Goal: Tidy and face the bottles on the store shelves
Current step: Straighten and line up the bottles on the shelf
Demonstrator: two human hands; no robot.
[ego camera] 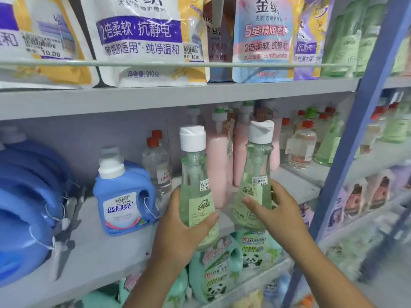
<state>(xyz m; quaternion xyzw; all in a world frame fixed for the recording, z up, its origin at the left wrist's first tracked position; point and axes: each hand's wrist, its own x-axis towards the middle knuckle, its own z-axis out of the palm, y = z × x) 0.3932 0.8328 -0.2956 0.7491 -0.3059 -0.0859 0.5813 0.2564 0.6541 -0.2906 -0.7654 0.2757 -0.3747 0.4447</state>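
Left hand [178, 223] round one green bottle [195, 187], right hand [282, 212] round another green bottle [255, 185] (both seemingly off the shelf [106, 247]).

The two green bottles [195, 196] are clear glossy plastic with smooth white caps [192, 138]. The shelf [111, 252] looks matt grey; the pouches [142, 41] above are shiny film.

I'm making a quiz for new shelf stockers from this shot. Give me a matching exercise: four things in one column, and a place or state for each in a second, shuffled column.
Things
1. Left green bottle
2. Right green bottle
3. Blue jug
4. Pink bottles

Places or states
A. Standing on the middle shelf, left of both hands, white cap
B. Held in the right hand
C. Standing at the back, behind the two held bottles
D. Held in the left hand

Pairs: 1-D, 2-B, 3-A, 4-C
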